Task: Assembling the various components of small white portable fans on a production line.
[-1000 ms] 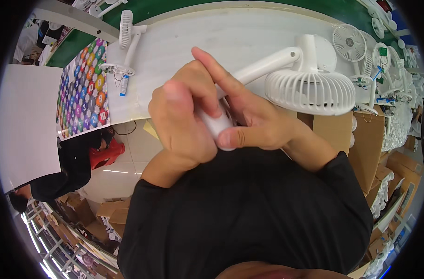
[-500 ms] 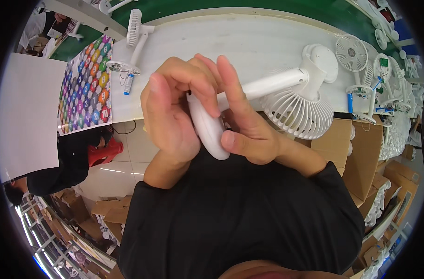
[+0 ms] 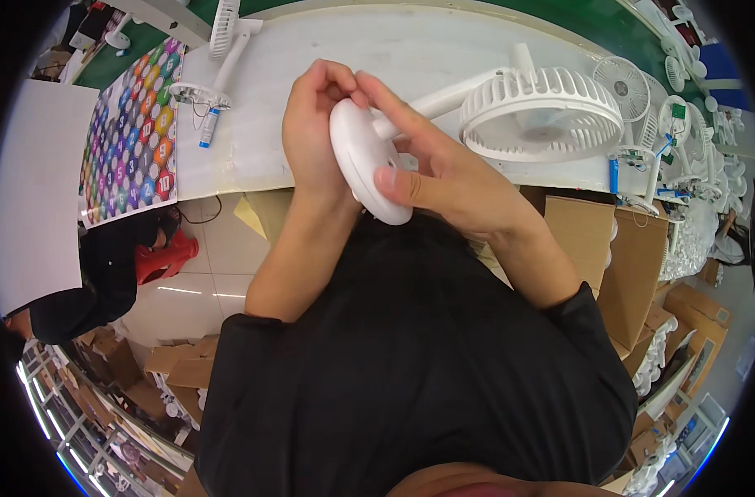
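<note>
Fan base (image 3: 362,170): underside faced away; far rim hidden behind left hand (image 3: 315,137).
Stem (image 3: 443,98): lower end covered by right hand (image 3: 443,170).
Right-edge fans (image 3: 684,124): too small, parts indistinct.

A white desk fan (image 3: 477,116) is up off the white worktable (image 3: 328,66), held in both hands. Its round base (image 3: 362,170) is tipped on edge, flat underside facing the person, gripped between the left hand (image 3: 315,132) and right hand (image 3: 452,170). The slim stem (image 3: 443,95) runs away to the grilled head (image 3: 543,112), which lies face-up over the table.
</note>
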`<action>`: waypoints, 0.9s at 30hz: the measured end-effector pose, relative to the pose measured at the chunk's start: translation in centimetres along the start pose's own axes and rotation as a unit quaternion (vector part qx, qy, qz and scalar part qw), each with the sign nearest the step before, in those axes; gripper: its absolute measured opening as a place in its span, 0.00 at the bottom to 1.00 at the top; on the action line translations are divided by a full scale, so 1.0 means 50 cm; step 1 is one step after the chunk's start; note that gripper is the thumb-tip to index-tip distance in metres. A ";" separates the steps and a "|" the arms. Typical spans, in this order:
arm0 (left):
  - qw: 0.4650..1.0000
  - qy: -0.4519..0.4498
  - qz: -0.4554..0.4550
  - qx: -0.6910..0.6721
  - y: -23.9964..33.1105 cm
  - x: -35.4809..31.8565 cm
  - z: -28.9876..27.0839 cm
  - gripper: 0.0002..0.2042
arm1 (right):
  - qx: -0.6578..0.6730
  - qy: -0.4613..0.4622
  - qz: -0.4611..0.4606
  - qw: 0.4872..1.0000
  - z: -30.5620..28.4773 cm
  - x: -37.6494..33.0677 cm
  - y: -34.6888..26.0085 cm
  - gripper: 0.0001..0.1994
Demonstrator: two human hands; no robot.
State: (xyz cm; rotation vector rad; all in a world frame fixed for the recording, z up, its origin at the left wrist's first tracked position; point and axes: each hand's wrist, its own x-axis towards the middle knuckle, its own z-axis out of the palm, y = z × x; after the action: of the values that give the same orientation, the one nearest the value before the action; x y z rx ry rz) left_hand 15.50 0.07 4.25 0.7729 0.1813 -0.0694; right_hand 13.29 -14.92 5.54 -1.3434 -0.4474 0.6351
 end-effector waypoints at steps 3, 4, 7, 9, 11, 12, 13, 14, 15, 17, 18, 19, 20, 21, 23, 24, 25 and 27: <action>0.968 -0.063 0.209 0.125 -0.007 -0.029 0.016 0.18 | 0.055 0.051 0.004 0.997 0.009 -0.003 0.001 0.43; 0.965 -0.064 0.217 0.135 -0.002 -0.035 0.018 0.18 | 0.057 0.053 0.019 0.997 0.015 -0.005 -0.001 0.43; 0.945 -0.143 0.244 0.162 0.021 -0.047 0.017 0.17 | 0.049 0.030 -0.023 0.998 0.030 -0.008 -0.006 0.44; 0.925 -0.178 0.274 0.194 0.034 -0.056 0.016 0.16 | 0.041 0.019 -0.048 0.998 0.040 -0.010 -0.010 0.46; 0.912 -0.196 0.296 0.206 0.039 -0.070 0.019 0.16 | 0.025 0.025 -0.060 0.998 0.040 -0.014 -0.015 0.48; 0.900 -0.211 0.314 0.219 0.039 -0.081 0.023 0.16 | -0.063 -0.008 -0.092 0.994 0.035 -0.018 -0.018 0.49; 0.881 -0.243 0.346 0.214 0.035 -0.083 0.028 0.16 | -0.144 -0.029 -0.124 0.981 0.031 -0.022 -0.021 0.50; 0.888 -0.236 0.328 0.220 0.032 -0.086 0.034 0.16 | -0.159 -0.028 -0.117 0.980 0.027 -0.027 -0.024 0.51; 0.889 -0.242 0.328 0.209 0.028 -0.082 0.040 0.16 | -0.166 -0.027 -0.125 0.978 0.026 -0.029 -0.025 0.51; 0.890 -0.252 0.327 0.195 0.027 -0.078 0.053 0.16 | -0.174 -0.029 -0.144 0.974 0.026 -0.029 -0.023 0.52; 0.890 -0.252 0.327 0.193 0.031 -0.077 0.058 0.17 | -0.210 -0.028 -0.163 0.964 0.027 -0.026 -0.021 0.52; 0.890 -0.248 0.329 0.195 0.036 -0.080 0.061 0.17 | -0.162 -0.023 -0.178 0.970 0.030 -0.024 -0.017 0.52; 0.885 -0.242 0.349 0.192 0.040 -0.083 0.063 0.17 | -0.148 -0.009 -0.206 0.967 0.033 -0.019 -0.013 0.52; 0.888 -0.228 0.336 0.216 0.045 -0.086 0.062 0.17 | -0.134 -0.030 -0.207 0.969 0.036 -0.014 -0.008 0.52; 0.944 -0.071 0.239 0.218 0.043 -0.093 0.059 0.18 | 0.003 -0.018 -0.167 0.986 0.040 -0.012 -0.003 0.50; 0.941 -0.046 0.242 0.232 0.048 -0.086 0.049 0.18 | 0.051 -0.017 -0.154 0.987 0.041 -0.010 0.000 0.50; 0.947 -0.084 0.230 0.210 0.049 -0.075 0.040 0.18 | -0.016 -0.013 -0.183 0.983 0.036 -0.005 0.001 0.51; 0.953 -0.164 0.199 0.158 0.050 -0.053 0.022 0.20 | -0.155 0.003 -0.235 0.960 0.027 -0.003 0.003 0.53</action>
State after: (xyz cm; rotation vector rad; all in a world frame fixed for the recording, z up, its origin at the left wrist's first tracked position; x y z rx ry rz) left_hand 13.35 1.08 7.25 1.0906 -0.3122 0.1594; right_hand 12.28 -13.99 5.67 -1.4613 -0.8574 0.1683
